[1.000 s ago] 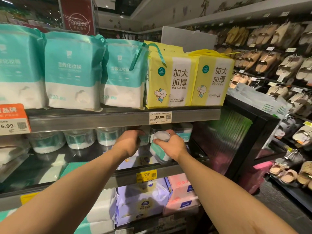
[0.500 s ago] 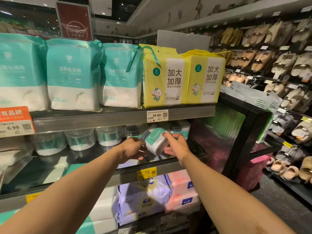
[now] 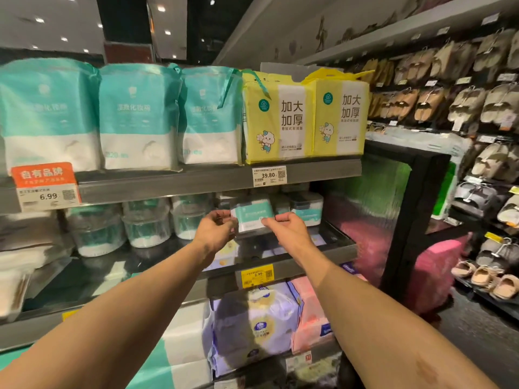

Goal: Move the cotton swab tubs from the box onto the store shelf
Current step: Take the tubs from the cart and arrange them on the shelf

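Both hands (image 3: pixel 216 230) (image 3: pixel 289 230) pinch tub (image 3: pixel 252 216) at its sides, fingers clamped; keep level, seat beside shelf (image 3: pixel 280 248) tubs (image 3: pixel 306 207).

Ceiling spotlights (image 3: pixel 167 32) far above my left hand (image 3: pixel 214 230) and right hand (image 3: pixel 286 228) leave things dim. The cotton swab tub (image 3: pixel 252 213) between them is shadowed and blurred. The slippers (image 3: pixel 491 108) far to their right look bent.

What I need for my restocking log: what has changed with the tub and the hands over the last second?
The held tub was turned from tilted to level, its teal label now facing the camera. The left hand, beside it a second ago, has taken hold of its left end. The right hand kept its grip on the right end. The stacked tubs on the shelf stayed put.
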